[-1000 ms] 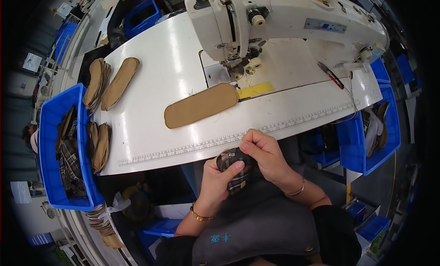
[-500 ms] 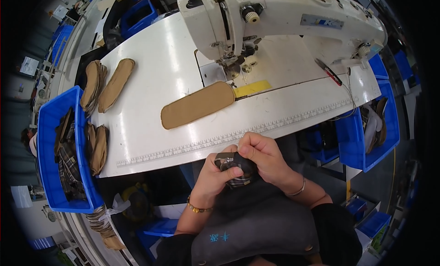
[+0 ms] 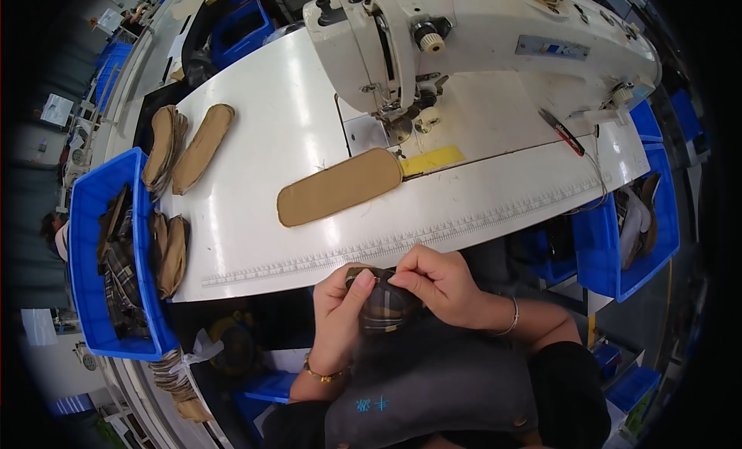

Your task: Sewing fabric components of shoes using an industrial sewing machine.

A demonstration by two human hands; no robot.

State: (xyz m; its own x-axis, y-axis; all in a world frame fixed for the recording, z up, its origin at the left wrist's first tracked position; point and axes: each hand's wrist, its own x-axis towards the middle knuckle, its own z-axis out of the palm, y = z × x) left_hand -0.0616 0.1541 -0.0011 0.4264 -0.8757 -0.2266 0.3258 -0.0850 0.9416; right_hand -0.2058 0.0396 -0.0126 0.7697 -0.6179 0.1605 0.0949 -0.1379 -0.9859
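Head view: both hands pinch plaid piece.

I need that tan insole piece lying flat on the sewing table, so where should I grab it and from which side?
Take the tan insole piece by its rounded left end, coming from the table's near edge. It lies flat; its right end sits near the presser foot.

both hands, left and right, meet close at the lap, fingers curled pinching.
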